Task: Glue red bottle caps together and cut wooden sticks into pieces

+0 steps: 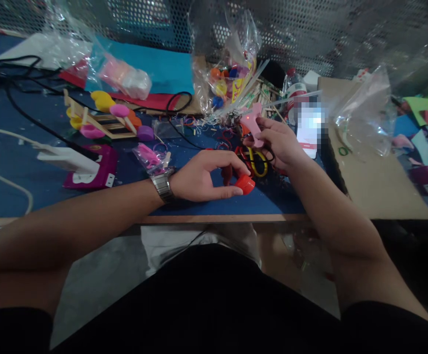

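Between the thumb and fingers of my left hand [206,176] is a small round orange-red cap [246,184], held low over the blue tabletop near its front edge. My right hand [278,142] grips a pink hot glue gun [252,125] with a small lit red light on its body. Its handle is partly hidden by my fingers. A long translucent glue stick [291,98] reaches out to the right behind it. Below the glue gun, between my hands, lie yellow-handled scissors [260,163], partly covered by a dark cord and my right hand.
On the left stand a stick-built model [107,123] with colourful rounds and a purple power socket [92,167] with cables. Plastic bags [232,54], sticks and a bottle [295,88] crowd the back. A lit phone [310,128] and cardboard [372,182] lie right.
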The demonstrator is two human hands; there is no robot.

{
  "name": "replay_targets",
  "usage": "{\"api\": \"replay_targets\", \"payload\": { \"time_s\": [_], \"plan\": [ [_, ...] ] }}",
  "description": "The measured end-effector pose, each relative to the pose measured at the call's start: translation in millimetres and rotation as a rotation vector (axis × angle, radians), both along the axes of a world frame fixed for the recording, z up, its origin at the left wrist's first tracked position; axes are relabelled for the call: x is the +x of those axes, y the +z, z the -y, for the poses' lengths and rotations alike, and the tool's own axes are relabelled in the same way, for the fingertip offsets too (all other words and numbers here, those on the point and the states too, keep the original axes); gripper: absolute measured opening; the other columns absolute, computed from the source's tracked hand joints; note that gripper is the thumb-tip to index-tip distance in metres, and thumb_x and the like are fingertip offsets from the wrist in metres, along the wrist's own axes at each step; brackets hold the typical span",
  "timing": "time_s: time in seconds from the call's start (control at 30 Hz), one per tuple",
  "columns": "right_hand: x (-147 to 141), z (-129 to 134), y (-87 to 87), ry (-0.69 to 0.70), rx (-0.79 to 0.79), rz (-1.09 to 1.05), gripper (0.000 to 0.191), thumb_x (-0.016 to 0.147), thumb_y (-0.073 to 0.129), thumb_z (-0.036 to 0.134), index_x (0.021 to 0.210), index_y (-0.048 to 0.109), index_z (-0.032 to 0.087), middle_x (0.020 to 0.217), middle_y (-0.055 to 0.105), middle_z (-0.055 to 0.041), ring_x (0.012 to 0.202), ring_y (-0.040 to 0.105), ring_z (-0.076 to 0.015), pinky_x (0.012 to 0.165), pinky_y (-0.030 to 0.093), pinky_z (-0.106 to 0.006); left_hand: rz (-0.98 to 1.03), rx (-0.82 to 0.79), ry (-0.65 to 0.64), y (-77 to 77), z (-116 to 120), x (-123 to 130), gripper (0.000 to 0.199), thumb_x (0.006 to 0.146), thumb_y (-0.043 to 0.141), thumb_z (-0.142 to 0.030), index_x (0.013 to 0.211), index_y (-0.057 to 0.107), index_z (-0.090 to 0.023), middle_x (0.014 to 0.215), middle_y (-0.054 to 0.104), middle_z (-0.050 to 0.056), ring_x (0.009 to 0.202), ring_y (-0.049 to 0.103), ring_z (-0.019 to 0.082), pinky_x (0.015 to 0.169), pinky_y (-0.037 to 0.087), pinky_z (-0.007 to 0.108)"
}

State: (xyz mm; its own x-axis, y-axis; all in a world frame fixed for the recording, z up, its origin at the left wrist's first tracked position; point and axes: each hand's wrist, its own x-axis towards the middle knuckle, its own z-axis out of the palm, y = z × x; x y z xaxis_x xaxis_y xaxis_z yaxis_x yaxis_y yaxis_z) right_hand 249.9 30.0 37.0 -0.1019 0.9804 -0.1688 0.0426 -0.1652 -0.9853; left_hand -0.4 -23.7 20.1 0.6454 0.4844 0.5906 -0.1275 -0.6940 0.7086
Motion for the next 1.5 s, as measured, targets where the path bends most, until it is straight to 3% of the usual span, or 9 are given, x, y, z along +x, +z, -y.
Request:
{"api": "replay_targets", "payload": {
  "time_s": [0.13,0.23,0.43,0.7,0.8,1.0,1.1,1.37,1.5],
  "plan": [
    [1,-5,-6.8,-0.012,0.046,0.012,0.049,0.082,0.072,0.013,0.129,0.076,0.024,0.113,0.085,-0.0050,0.096,0.086,-0.0208,0.079,0.072,-0.029,0.013,-0.002,-0.002,-0.3,0,1,0.031,0.091,0.094,-0.035,0.116,0.082,-0.021,0.100,0.083,0.008,0.077,0.073,0.012,0.073,0.064,0.023],
    [3,-9,-14.8,0.022,0.066,0.060,0.044,0.085,0.075,0.017,0.129,0.075,0.025,0.104,0.085,-0.0044,0.097,0.086,-0.0226,0.087,0.074,-0.034,0.018,0.001,0.000,0.1,0,1,0.031,0.091,0.094,-0.035,0.116,0.082,-0.020,0.101,0.084,0.008,0.077,0.073,0.012,0.073,0.064,0.023],
    [9,-15,-22.6,0.023,0.105,0.091,0.041,0.094,0.074,0.027,0.135,0.070,0.025,0.086,0.080,-0.0020,0.087,0.085,-0.0220,0.084,0.074,-0.037,0.009,-0.009,-0.004,0.4,1,1,0.032,0.092,0.093,-0.038,0.115,0.082,-0.020,0.100,0.084,0.009,0.078,0.073,0.013,0.073,0.064,0.023],
    [23,-24,-21.8,0.063,0.292,0.198,0.042,0.095,0.076,0.033,0.136,0.073,0.026,0.081,0.077,0.0002,0.070,0.075,-0.0187,0.062,0.065,-0.031,0.027,-0.007,-0.015,-1.4,0,3,0.031,0.092,0.093,-0.037,0.115,0.082,-0.019,0.101,0.084,0.010,0.080,0.074,0.013,0.073,0.063,0.023],
    [26,-31,-28.3,0.083,0.341,0.233,0.042,0.096,0.077,0.038,0.137,0.074,0.028,0.082,0.077,0.0001,0.073,0.075,-0.0204,0.064,0.065,-0.033,0.022,0.000,-0.019,-1.9,0,3,0.031,0.092,0.094,-0.037,0.115,0.081,-0.019,0.101,0.084,0.010,0.080,0.074,0.014,0.072,0.063,0.023],
    [18,-33,-36.5,0.135,0.336,0.220,0.051,0.097,0.079,0.042,0.145,0.070,0.027,0.113,0.084,-0.0067,0.097,0.081,-0.0262,0.084,0.070,-0.045,0.006,0.007,-0.021,-3.3,-1,2,0.033,0.092,0.094,-0.037,0.116,0.081,-0.020,0.102,0.084,0.009,0.079,0.073,0.013,0.073,0.063,0.023],
    [14,-33,-35.9,0.115,0.309,0.226,0.051,0.096,0.080,0.041,0.144,0.070,0.027,0.117,0.084,-0.0071,0.100,0.081,-0.0275,0.088,0.070,-0.047,-0.001,0.007,-0.023,-3.3,-1,2,0.033,0.092,0.094,-0.037,0.116,0.080,-0.021,0.102,0.083,0.009,0.079,0.072,0.013,0.073,0.064,0.024],
    [14,-36,-39.8,0.053,0.296,0.234,0.040,0.093,0.078,0.031,0.133,0.076,0.027,0.096,0.083,-0.0025,0.084,0.075,-0.0226,0.077,0.068,-0.041,0.005,-0.019,-0.018,-2.2,0,3,0.032,0.091,0.094,-0.038,0.114,0.081,-0.019,0.101,0.084,0.009,0.078,0.074,0.013,0.072,0.064,0.023],
    [14,-38,-42.2,0.054,0.378,0.253,0.033,0.092,0.078,0.033,0.125,0.078,0.027,0.100,0.083,-0.0027,0.083,0.074,-0.0216,0.072,0.068,-0.039,-0.012,-0.016,-0.017,-1.5,0,3,0.033,0.091,0.094,-0.039,0.113,0.081,-0.020,0.100,0.084,0.009,0.075,0.072,0.013,0.071,0.064,0.023]
  ]
}}
